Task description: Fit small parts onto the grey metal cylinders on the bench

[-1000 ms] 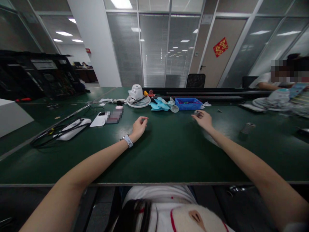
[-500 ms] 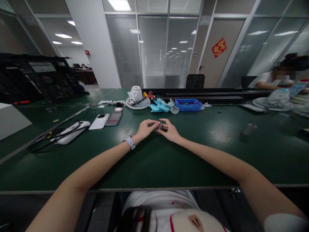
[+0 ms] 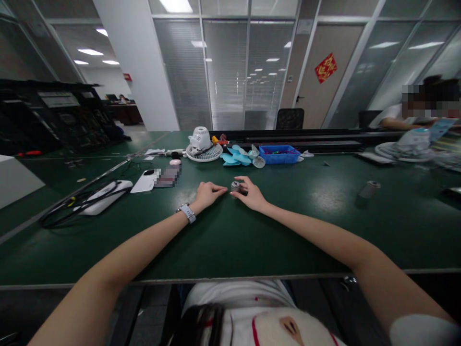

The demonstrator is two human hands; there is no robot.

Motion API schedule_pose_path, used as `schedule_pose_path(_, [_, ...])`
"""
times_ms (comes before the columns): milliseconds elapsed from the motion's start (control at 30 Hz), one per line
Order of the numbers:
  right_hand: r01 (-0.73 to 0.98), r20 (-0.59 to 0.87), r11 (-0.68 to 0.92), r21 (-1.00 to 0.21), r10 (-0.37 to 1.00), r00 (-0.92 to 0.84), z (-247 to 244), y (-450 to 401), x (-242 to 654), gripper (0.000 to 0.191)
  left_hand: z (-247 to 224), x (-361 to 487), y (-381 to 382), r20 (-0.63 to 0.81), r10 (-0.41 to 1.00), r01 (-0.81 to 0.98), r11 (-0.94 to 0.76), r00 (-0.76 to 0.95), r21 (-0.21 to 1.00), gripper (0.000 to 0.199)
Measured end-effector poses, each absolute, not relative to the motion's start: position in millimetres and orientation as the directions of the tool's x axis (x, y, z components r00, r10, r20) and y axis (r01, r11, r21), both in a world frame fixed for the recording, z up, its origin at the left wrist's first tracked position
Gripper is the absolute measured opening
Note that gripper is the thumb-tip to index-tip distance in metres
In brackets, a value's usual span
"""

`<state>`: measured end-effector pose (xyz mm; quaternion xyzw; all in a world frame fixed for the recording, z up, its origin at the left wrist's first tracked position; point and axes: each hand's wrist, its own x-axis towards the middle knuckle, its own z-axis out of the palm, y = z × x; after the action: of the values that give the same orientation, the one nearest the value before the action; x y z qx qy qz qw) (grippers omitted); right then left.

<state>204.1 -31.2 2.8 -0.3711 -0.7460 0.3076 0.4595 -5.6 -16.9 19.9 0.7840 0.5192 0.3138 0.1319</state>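
A small grey metal cylinder [image 3: 235, 188] stands upright on the green table, a dark opening in its top. Around it, from the right, curve the thumb and fingers of my right hand [image 3: 252, 193]. My left hand [image 3: 209, 194], with a pale-banded watch on the wrist, is just left of the cylinder and apart from it. Its thumb and fingertips are pinched together; whatever may be between them is too small to make out. A second metal cylinder [image 3: 369, 189] lies tilted on the table far to the right.
Behind my hands are a white fan [image 3: 200, 142], light-blue fan blades [image 3: 236, 156] and a blue tray [image 3: 279, 154]. To the left lie a white phone [image 3: 143, 183] and a white device with a black cable [image 3: 104, 199]. A person [image 3: 392, 117] sits at the far right.
My left hand has drawn back to the left, away from the cylinder, its fingertips pinched. The cylinder's top now shows, and my right hand remains around it.
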Motion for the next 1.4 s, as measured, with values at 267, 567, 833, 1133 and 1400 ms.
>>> schedule_pose_path(267, [0.499,0.601,0.536,-0.681,0.798,-0.037,27.1,0.9,314.0,0.046,14.9,-7.0,-16.7,0.265,0.922,0.785,-0.382,0.283,0.488,0.028])
schedule_pose_path(567, [0.741,0.446,-0.202,-0.64,0.688,0.573,16.5,25.6,470.3,0.042,13.6,-5.2,-17.9,0.323,0.929,0.686,-0.355,0.181,0.636,0.051])
schedule_pose_path(833, [0.86,0.615,-0.164,-0.484,0.635,0.467,30.6,10.4,420.9,0.063,12.2,-5.1,-13.9,0.342,0.932,0.575,-0.214,-0.123,0.79,0.07])
schedule_pose_path(1133, [0.56,0.492,0.779,-0.284,0.619,-0.612,25.9,-26.5,209.9,0.026,15.2,-2.9,-19.4,0.381,0.906,0.512,-0.242,-0.186,0.825,0.067])
schedule_pose_path(1400, [0.629,0.494,0.739,-0.241,0.651,-0.576,16.0,-18.5,182.3,0.023,15.8,-1.2,-20.4,0.379,0.914,0.517,-0.256,-0.146,0.817,0.064])
